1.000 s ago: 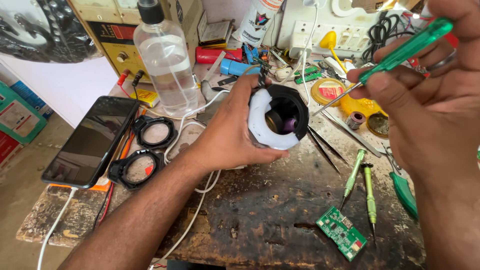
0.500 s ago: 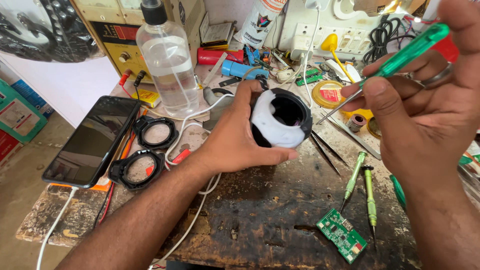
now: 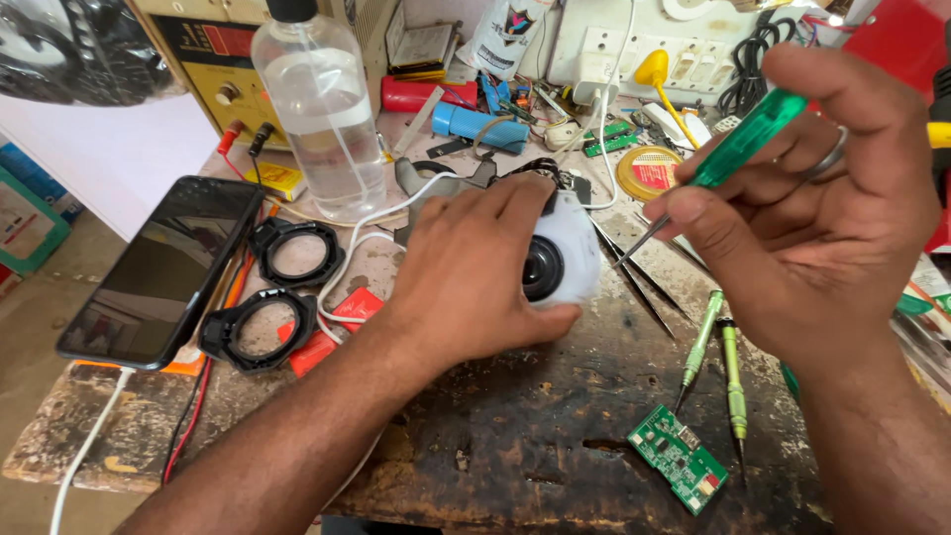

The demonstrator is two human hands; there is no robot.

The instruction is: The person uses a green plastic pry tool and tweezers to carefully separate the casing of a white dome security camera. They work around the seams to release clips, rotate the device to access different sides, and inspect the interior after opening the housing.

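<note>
Clamp your left hand [image 3: 475, 277] firmly over the white round housing [image 3: 565, 260] resting on the workbench [image 3: 555, 466]. Your right hand [image 3: 822, 198] pinches the green screwdriver [image 3: 733, 149]; keep its tip just beside the housing rim, shaft steady.

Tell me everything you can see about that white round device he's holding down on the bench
The white round device is a rounded shell of smooth white plastic with a dark circular opening, lens-like, facing the camera. It sits on the worn wooden workbench, gripped from above by the left hand, which hides much of it. The right hand holds a green-handled screwdriver with its tip just beside the shell's right edge.
</note>
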